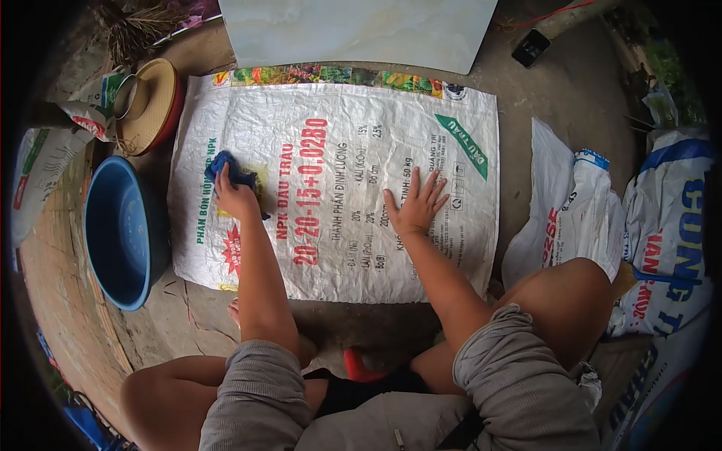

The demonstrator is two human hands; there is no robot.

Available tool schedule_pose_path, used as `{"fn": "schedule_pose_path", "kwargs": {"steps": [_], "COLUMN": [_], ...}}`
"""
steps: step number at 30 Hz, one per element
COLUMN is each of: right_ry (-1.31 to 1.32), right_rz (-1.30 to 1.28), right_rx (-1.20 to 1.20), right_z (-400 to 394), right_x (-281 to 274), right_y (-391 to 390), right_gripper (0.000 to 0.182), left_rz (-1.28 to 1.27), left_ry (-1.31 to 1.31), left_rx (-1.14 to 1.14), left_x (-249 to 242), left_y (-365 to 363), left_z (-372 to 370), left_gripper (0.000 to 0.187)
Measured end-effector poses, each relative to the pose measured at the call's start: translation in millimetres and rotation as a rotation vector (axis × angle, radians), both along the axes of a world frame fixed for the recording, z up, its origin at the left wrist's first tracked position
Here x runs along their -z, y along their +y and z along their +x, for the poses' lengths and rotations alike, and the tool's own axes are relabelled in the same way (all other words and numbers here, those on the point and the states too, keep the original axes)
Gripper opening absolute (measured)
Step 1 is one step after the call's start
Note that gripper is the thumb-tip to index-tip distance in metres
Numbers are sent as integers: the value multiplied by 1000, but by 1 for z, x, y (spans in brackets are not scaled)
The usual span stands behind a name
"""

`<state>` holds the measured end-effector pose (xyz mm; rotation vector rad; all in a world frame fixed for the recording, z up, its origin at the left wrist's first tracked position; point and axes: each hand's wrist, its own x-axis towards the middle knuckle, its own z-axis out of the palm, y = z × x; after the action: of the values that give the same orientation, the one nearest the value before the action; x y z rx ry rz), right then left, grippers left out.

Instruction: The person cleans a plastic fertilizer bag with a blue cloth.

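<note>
A white woven fertilizer sack (323, 278) with red, green and black print lies spread flat on the ground before me. My left hand (235, 198) presses a bunched dark blue cloth (239, 177) against the sack's left part, over a yellowish printed patch. The fingers curl over the cloth and partly cover it. My right hand (416, 205) rests palm down on the right half of the sack, fingers spread, with nothing in it.
A blue basin (120, 240) stands left of the sack. Behind it sits a woven tray (159, 98). A pale glossy panel (353, 34) lies beyond the sack's far edge. More printed sacks (579, 203) are heaped at right. A small black device (531, 47) lies at the upper right.
</note>
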<state>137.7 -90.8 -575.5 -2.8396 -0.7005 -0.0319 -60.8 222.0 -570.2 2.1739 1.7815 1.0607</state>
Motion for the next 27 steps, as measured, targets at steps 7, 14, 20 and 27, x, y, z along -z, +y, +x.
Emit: {"fn": "schedule_pose_path", "kwargs": {"steps": [7, 14, 20, 27], "right_ry": [-8, -391, -42, -27], "right_rz": [6, -426, 25, 13], "right_rx": [-12, 25, 1, -9], "right_z": [-1, 7, -1, 0], "right_x": [0, 40, 4, 4], "right_y": [-1, -2, -1, -1], "right_gripper": [90, 88, 87, 89], "left_rz": [70, 74, -62, -151], "left_ry": [-303, 293, 268, -208], "left_rx": [109, 1104, 951, 155], "left_x": [-24, -8, -20, -12], "left_y": [-38, -225, -150, -29], "left_z": [49, 143, 119, 44], "left_gripper": [54, 65, 59, 46]}}
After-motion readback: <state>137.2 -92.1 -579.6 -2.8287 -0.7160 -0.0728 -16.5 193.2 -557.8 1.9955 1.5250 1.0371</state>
